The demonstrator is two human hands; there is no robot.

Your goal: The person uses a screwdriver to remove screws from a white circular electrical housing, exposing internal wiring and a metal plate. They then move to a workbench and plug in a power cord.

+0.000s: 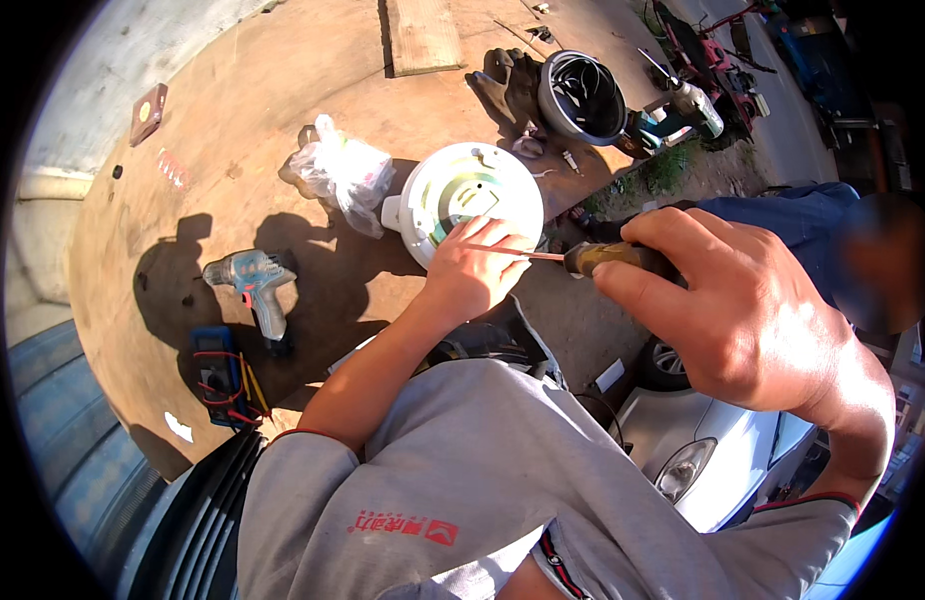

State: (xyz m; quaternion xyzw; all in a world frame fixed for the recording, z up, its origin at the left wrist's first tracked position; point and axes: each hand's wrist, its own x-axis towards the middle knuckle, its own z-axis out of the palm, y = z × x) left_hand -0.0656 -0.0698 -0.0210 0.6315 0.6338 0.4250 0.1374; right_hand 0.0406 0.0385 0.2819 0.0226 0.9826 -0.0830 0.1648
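Observation:
A white round plastic housing (pixel 503 190), with a pale green inner part and a small lug on its left side, lies at the table's right edge. My left hand (pixel 473 270) grips its near side, fingers bent over the rim and partly hidden. In my right hand (pixel 743 300) is a screwdriver (pixel 608 260) with a dark and yellow handle, its thin shaft pointing left across my left fingers. The shaft's tip seems to end over those fingers; whether it touches anything cannot be told.
Left of the housing sits a clear plastic bag (pixel 343 170). A cordless drill (pixel 258 285) and a multimeter (pixel 218 375) with red leads lie on the brown table (pixel 253 110). Beyond are a grey bucket (pixel 583 100) and another power tool (pixel 693 110). A person (pixel 783 220) and a white car (pixel 703 450) are to the right.

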